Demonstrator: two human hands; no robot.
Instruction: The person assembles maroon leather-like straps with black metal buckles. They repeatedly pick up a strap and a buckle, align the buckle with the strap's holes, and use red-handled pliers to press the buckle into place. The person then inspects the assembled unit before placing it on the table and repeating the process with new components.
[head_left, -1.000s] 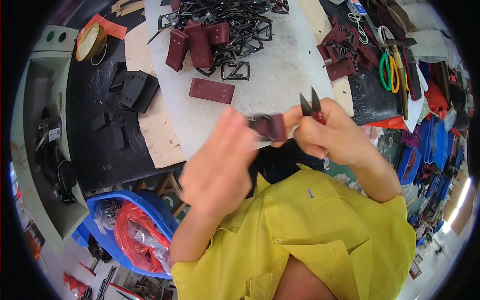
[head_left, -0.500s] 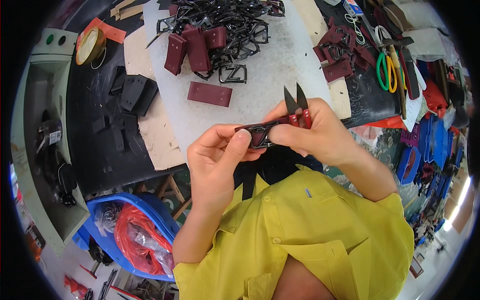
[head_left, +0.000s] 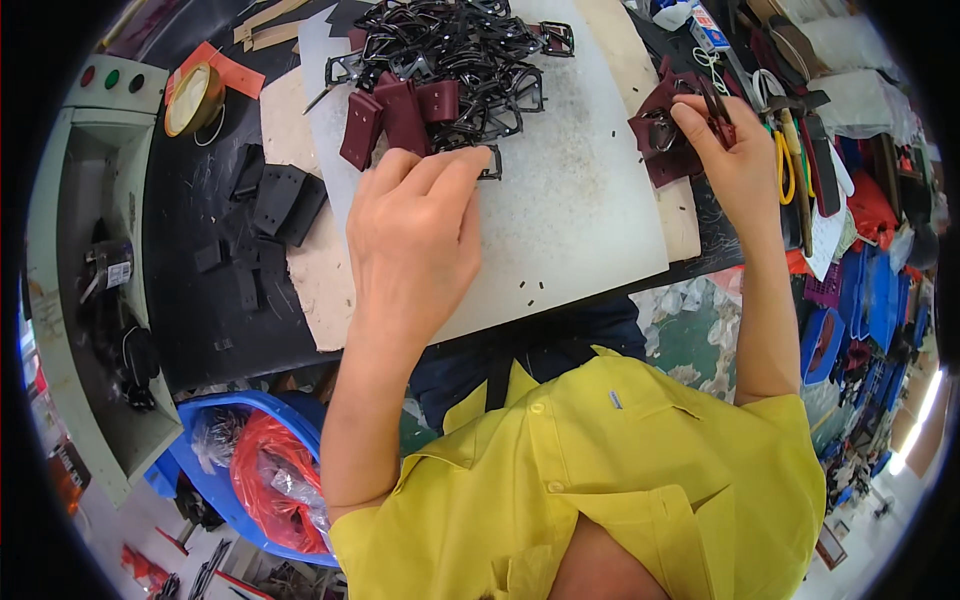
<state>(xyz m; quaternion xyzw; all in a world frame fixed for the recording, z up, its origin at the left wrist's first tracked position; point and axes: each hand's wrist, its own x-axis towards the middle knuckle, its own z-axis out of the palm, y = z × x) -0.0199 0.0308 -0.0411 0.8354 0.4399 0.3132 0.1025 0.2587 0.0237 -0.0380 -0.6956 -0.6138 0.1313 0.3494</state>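
Note:
My left hand (head_left: 415, 225) reaches over the pale board (head_left: 570, 230), its back up and its fingers curled down. Whatever lies under those fingers is hidden. Its fingertips are beside a single black metal buckle (head_left: 493, 163), partly covered. Just beyond lie folded maroon strap pieces (head_left: 400, 112) and a heap of black buckles (head_left: 460, 60). At the right, my right hand (head_left: 742, 160) is closed round thread snips (head_left: 716, 108), whose dark blades point away from me. Its thumb is over a pile of maroon strap pieces with buckles (head_left: 665, 150).
Black strap pieces (head_left: 285, 200) and a yellowish bowl (head_left: 193, 100) are on the dark table at left. A blue bin (head_left: 215, 490) with red plastic bags stands below. Tools with yellow handles (head_left: 783, 165) lie at far right. Tiny black bits (head_left: 530, 287) dot the board.
My hands have parted. The right moved to the pile at right with the snips; the buckled strap both held has left the middle. The left moved forward, over where a loose maroon strap lay.

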